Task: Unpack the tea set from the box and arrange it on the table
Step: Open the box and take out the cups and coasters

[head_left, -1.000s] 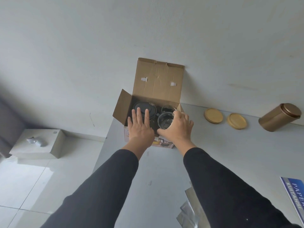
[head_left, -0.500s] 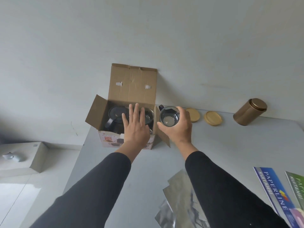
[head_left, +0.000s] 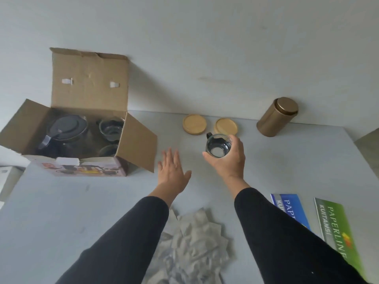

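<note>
My right hand (head_left: 227,158) wraps the glass cup (head_left: 218,145) by its side, above the table (head_left: 287,160) near the coasters. My left hand (head_left: 173,173) hovers, fingers spread. It is probably light, slick and breakable, so I hold the wall, not the rim.

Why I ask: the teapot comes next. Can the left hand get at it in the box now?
Probably yes: the left hand is open and empty, the box flaps stand open, and nothing covers the teapot.

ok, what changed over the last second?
Right hand lifted the glass cup out of the box and carried it right, toward the coasters. Left hand left the box, open. Teapot, remaining cups and tin unchanged.
</note>
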A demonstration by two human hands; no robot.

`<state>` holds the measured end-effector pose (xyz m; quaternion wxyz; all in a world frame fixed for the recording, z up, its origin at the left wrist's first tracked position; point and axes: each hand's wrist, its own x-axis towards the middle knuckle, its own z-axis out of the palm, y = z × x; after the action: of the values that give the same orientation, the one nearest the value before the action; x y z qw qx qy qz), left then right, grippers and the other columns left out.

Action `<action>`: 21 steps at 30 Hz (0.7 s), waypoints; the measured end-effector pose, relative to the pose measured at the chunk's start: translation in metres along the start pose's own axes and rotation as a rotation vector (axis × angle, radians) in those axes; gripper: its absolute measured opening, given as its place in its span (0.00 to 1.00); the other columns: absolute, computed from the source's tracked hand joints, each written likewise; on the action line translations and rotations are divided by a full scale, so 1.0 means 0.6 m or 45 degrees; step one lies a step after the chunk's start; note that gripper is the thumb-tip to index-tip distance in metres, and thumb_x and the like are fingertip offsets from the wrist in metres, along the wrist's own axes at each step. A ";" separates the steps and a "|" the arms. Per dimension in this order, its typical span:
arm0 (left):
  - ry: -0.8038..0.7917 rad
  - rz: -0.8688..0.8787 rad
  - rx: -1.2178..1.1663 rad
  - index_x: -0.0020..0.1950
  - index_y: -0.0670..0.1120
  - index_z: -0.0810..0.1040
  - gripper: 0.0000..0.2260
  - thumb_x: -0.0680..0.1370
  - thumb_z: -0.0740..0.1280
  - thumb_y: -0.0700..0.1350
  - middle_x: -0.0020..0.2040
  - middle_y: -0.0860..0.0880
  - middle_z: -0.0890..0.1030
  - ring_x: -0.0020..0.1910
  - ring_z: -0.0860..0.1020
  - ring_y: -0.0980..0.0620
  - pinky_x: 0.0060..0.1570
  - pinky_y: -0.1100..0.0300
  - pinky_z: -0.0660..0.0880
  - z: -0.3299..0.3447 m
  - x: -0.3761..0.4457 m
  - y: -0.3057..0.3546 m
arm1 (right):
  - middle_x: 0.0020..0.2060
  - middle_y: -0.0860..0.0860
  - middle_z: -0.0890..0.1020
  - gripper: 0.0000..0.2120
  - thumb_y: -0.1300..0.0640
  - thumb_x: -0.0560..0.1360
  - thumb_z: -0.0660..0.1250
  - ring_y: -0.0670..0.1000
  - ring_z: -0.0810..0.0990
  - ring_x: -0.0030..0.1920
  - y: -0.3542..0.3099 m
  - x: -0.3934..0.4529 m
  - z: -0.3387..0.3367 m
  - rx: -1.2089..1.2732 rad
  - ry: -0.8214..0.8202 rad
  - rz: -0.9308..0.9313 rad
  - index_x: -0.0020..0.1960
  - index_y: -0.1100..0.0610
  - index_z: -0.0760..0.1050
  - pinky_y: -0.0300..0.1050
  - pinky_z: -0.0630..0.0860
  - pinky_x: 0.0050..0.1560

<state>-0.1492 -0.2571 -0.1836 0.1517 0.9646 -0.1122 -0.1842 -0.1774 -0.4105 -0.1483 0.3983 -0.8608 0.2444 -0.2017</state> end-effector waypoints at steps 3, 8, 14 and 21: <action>-0.079 -0.085 -0.039 0.78 0.43 0.41 0.39 0.79 0.60 0.58 0.78 0.43 0.39 0.77 0.37 0.43 0.75 0.47 0.45 0.031 0.014 0.021 | 0.57 0.50 0.73 0.38 0.51 0.58 0.80 0.49 0.75 0.54 0.047 0.021 -0.006 -0.001 -0.031 0.054 0.63 0.56 0.68 0.38 0.72 0.53; -0.099 -0.206 -0.087 0.78 0.43 0.43 0.41 0.77 0.63 0.59 0.78 0.43 0.38 0.76 0.36 0.43 0.75 0.46 0.44 0.056 0.035 0.044 | 0.56 0.50 0.74 0.38 0.52 0.58 0.81 0.50 0.75 0.53 0.101 0.051 0.000 -0.004 -0.097 0.117 0.62 0.56 0.67 0.35 0.69 0.51; -0.136 -0.262 -0.109 0.78 0.46 0.40 0.42 0.77 0.65 0.57 0.77 0.43 0.36 0.76 0.35 0.44 0.73 0.44 0.42 0.058 0.051 0.048 | 0.56 0.51 0.77 0.38 0.52 0.57 0.81 0.52 0.76 0.56 0.138 0.075 0.010 -0.020 -0.117 0.168 0.62 0.56 0.68 0.38 0.70 0.53; -0.148 -0.265 -0.111 0.78 0.46 0.38 0.42 0.78 0.64 0.56 0.77 0.44 0.34 0.76 0.34 0.44 0.73 0.43 0.41 0.059 0.054 0.047 | 0.57 0.52 0.77 0.39 0.50 0.58 0.80 0.53 0.76 0.57 0.154 0.093 0.011 0.011 -0.108 0.242 0.64 0.56 0.68 0.42 0.72 0.57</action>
<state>-0.1384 -0.3008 -0.2162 0.1669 0.9512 -0.0121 -0.2591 -0.1533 -0.4908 -0.2163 0.4293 -0.8397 0.3070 -0.1276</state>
